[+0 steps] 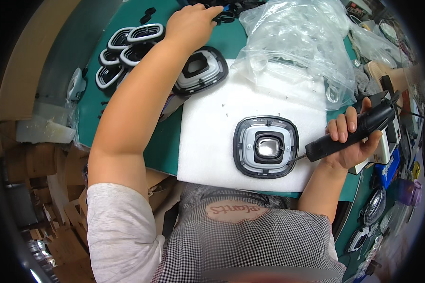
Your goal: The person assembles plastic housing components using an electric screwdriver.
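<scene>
My right hand [352, 129] is wrapped round a black electric screwdriver [333, 141], held at a slant. Its thin bit reaches the lower right part of a black and grey rounded-square housing [246, 146], which has a shiny oval window in its middle. That housing lies flat on a white foam pad [205, 141]. My left arm stretches far forward across the table, and my left hand [191, 26] is at small black parts [225, 17] at the far edge. Its fingers look extended, with nothing visibly held; their undersides are hidden.
Several grey-and-black oval rings [146, 33] stand at the far left, beside another dark housing [208, 70]. Clear plastic bags [293, 37] cover the pad's far right corner. Another person's arm [401, 78] shows at the right. The green table [89, 113] carries scattered items along its right side.
</scene>
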A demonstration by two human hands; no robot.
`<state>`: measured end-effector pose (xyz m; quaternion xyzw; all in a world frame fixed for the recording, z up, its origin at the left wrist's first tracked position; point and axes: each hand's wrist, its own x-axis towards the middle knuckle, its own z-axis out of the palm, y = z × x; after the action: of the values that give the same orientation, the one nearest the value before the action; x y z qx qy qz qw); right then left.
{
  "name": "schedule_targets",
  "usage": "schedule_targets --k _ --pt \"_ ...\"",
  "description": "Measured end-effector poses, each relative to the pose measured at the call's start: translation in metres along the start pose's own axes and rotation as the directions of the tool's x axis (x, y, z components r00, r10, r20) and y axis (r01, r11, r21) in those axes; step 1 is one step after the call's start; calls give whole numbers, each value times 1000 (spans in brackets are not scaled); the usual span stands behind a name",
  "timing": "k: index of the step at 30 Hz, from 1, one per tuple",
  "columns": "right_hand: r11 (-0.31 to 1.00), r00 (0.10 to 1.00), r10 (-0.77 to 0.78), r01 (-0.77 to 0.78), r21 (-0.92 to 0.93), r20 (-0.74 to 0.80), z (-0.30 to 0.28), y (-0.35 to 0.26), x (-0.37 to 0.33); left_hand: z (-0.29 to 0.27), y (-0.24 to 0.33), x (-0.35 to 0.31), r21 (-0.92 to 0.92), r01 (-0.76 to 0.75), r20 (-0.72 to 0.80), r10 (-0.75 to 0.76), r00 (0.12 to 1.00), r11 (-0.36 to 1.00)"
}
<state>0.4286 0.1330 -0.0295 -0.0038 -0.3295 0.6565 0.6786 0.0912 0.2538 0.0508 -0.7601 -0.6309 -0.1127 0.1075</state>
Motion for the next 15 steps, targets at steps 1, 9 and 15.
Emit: schedule_targets --k 1,9,15 --pt "1000 1000 -5 5 -7 -14 -1 0 0 8 0 12 -5 -13 1 13 1000 1000" --pt "999 998 1 -3 -36 -65 4 4 0 91 -62 77 538 -236 176 166 970 810" --pt "999 994 -46 48 17 -94 11 6 -4 35 -37 42 76 -110 188 94 978 991"
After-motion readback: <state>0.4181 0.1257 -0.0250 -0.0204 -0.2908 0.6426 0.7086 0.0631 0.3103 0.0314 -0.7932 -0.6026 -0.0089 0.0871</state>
